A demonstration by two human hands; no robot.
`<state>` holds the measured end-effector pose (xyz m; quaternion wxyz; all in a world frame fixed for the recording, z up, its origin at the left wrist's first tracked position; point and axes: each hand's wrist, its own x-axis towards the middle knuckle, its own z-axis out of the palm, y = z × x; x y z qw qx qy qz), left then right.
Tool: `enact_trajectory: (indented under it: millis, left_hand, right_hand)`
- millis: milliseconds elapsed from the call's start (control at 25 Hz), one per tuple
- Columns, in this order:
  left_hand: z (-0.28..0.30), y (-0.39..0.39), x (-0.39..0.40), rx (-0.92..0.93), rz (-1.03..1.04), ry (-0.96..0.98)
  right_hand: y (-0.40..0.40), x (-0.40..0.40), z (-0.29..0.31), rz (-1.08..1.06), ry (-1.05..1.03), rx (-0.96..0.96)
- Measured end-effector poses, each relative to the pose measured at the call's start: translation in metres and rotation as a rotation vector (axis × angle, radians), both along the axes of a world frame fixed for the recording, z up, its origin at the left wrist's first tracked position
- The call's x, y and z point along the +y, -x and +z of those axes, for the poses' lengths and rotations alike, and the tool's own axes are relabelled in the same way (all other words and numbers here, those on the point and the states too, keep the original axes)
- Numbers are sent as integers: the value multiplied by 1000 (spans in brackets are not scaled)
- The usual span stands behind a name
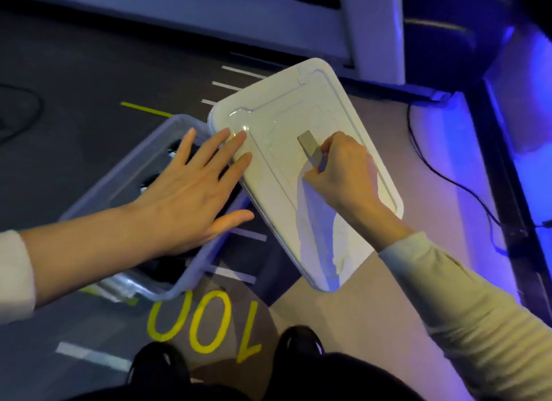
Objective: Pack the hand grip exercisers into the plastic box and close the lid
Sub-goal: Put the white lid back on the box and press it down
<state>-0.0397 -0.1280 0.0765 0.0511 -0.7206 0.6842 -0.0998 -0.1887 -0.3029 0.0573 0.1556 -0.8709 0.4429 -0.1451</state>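
Note:
A clear plastic box (167,293) stands on the dark floor mat at left centre, with black hand grip exercisers (174,148) partly visible inside under my arm. The white lid (274,114) is held tilted, to the right of the box, overlapping its right rim. My right hand (343,173) grips the grey handle (309,145) in the lid's middle. My left hand (191,188) lies flat with straight fingers over the box, its fingertips touching the lid's left edge.
The mat carries a yellow "100" (206,326) and white stripes. A black cable (454,179) runs along the floor at right beside a blue-lit wall. My black shoes (161,365) show at the bottom. A white post (370,27) rises behind.

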Motion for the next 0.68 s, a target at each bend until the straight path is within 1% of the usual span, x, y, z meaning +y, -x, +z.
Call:
enact_trajectory:
  millis: [200, 360, 440, 680]
  left_hand:
    - [-4, -34, 63, 17, 176, -20]
    - [-19, -52, 100, 69, 293, -44]
    - [-27, -61, 116, 110, 355, -42]
    - [-59, -81, 149, 230, 511, -82]
  right_hand:
    - [-74, 35, 14, 335, 63, 122]
    - [-121, 64, 9, 501, 89, 164]
    - [-141, 78, 5, 539, 80, 176]
    - [-177, 116, -21, 542, 90, 236]
